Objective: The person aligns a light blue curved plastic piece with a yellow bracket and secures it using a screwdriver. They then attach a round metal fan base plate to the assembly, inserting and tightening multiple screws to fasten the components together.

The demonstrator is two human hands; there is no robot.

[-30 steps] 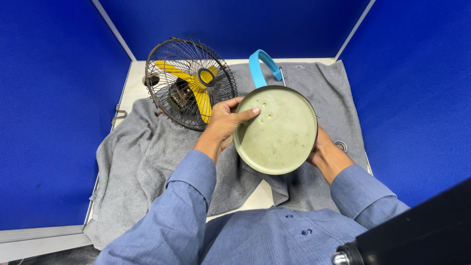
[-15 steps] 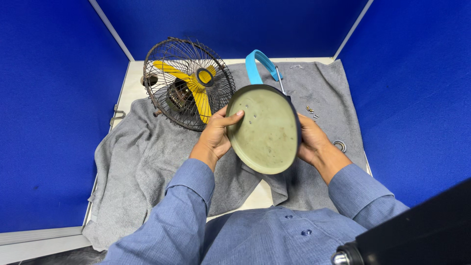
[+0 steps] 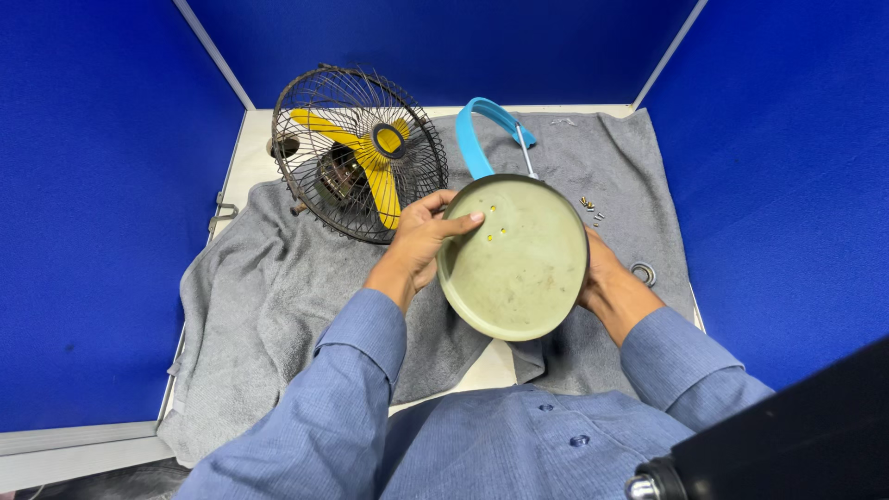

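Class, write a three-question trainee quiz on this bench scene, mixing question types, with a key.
1. True or false: both hands grip the round pale-green disc.
2. What colour are the blades inside the wire-caged fan?
3. The loose screws lie (a) on the grey towel, (b) inside the fan cage, (c) on the disc.

Key: 1 true: left hand and right hand hold opposite edges. 2 yellow. 3 a.
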